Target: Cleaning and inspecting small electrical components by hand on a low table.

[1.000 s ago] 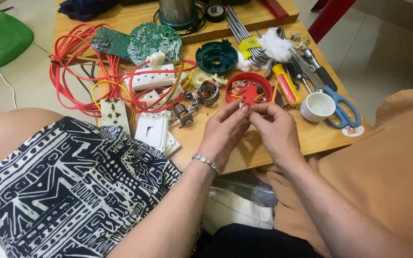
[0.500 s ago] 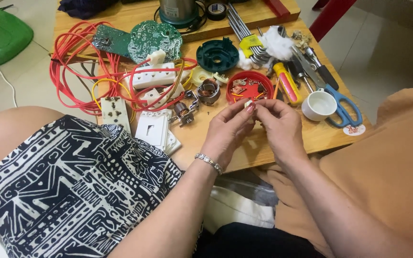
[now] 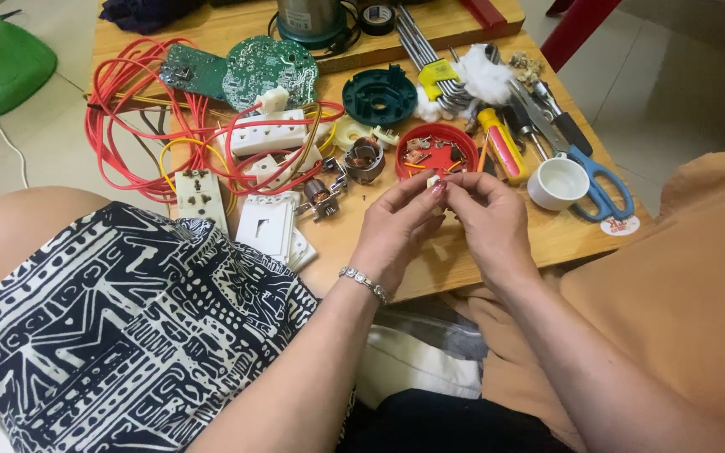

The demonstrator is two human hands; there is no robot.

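Small pale part (image 3: 434,181) between both hands' fingers (image 3: 426,197)

A home repair corner: low wooden table (image 3: 354,243) strewn with circuit boards (image 3: 268,69), wires (image 3: 127,109).

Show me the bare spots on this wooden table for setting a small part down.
Bare wood lies along the near table edge, below the left hand and right hand, and between the white cup and that edge. Crowded: the red wires on the left, the red round housing and the scissors.
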